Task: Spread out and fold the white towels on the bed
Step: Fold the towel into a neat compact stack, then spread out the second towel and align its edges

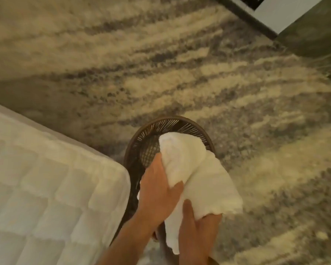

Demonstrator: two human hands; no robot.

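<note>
Left hand (159,188) is clutching the bunched white towel (195,169) | right hand (198,228) is pinching its near edge under the thumb, probably seeking a hem | both are holding it over the basket (172,120) | bed (46,188) is waiting left of the left hand

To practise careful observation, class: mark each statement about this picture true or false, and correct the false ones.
1. The left hand and the right hand both grip the white towel. True.
2. The white towel lies spread flat on the bed. False: it is bunched up and held above the basket.
3. The basket stands on the carpet beside the bed's corner. True.
4. The basket is solid white plastic. False: it is dark and woven, with open gaps.
</note>
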